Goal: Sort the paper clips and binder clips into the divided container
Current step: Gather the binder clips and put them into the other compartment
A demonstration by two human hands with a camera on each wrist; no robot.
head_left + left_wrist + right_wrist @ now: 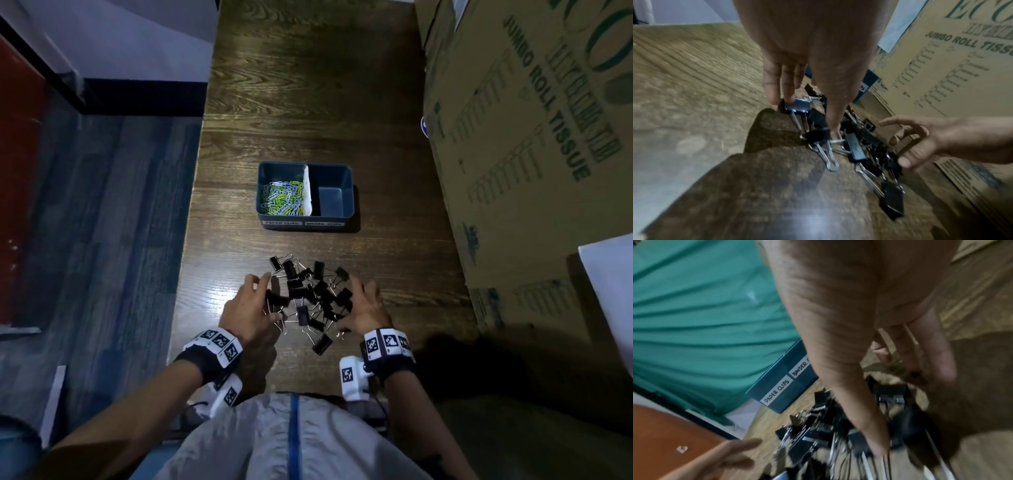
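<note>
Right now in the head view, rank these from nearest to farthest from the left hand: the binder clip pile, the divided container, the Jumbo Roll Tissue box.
1. Binder clip pile: at the left hand's fingertips, between both hands.
2. Divided container: farther up the table, beyond the pile.
3. Jumbo Roll Tissue box: farthest, along the table's right side.

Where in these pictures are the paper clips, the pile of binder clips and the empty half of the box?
paper clips (283, 200), head view, middle of the coloured heap.
binder clips (310, 294), head view, centre of the black pile.
empty compartment (330, 200), head view, its bare floor.
</note>
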